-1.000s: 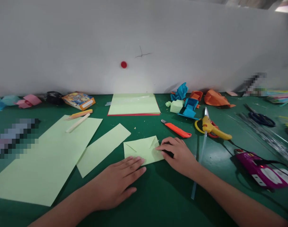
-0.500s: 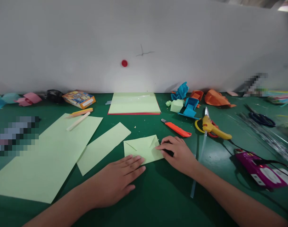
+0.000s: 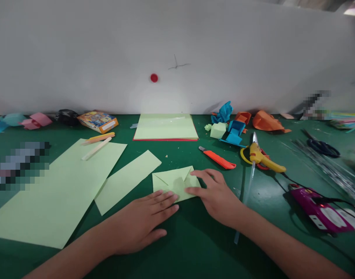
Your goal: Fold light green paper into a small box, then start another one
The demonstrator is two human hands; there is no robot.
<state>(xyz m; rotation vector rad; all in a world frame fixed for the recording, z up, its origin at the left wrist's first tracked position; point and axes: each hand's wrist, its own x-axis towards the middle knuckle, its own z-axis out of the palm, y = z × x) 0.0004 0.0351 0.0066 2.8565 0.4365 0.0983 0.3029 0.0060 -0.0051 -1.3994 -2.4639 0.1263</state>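
A small folded sheet of pale green paper [image 3: 174, 177], with creased triangular flaps at its upper corners, lies in front of me on the green table. My left hand [image 3: 144, 221] is stretched flat, its fingertips pressing the paper's lower left part. At the paper's right side is my right hand [image 3: 213, 195], fingers apart, with fingertips touching the right flap and the surface below it. A folded pale green strip [image 3: 127, 184] rests just left of the paper. Beyond my right hand lies an orange utility knife [image 3: 219, 159] with its blade end pointing left.
Left is a large green sheet [image 3: 58, 197] with a pencil-like yellow stick [image 3: 100, 137] and a pale stick [image 3: 96, 149]. Right are a yellow glue gun [image 3: 261, 157] with a clear glue stick, a purple power strip [image 3: 319, 211] and dark scissors [image 3: 322, 147]. Coloured paper scraps [image 3: 234, 131] line the back.
My right hand's fingers have spread, one reaching up along the right flap and another moving lower left across the paper. The left hand stays pressed in place.
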